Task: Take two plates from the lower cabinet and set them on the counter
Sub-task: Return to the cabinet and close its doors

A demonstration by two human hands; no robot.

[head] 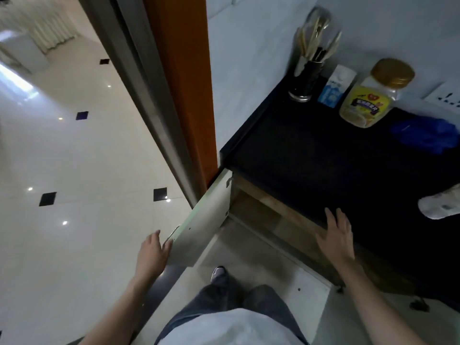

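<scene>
Along the back edge of the black counter (311, 150) stand a utensil holder (305, 78), a blue-and-white carton (334, 89) and a gold-lidded jar (371, 98). A blue bundle (425, 134) lies just beside the jar. The lower cabinet (258, 210) gapes dim under the front-left corner, and its plates are hidden from you. Its pale door (204, 220) stands swung out, its long edge running towards you. Your left hand (151, 249) touches the handle (173, 234); whether your fingers hook it, I cannot tell. Your right hand (337, 239) lies flat, fingers spread, on the front edge.
</scene>
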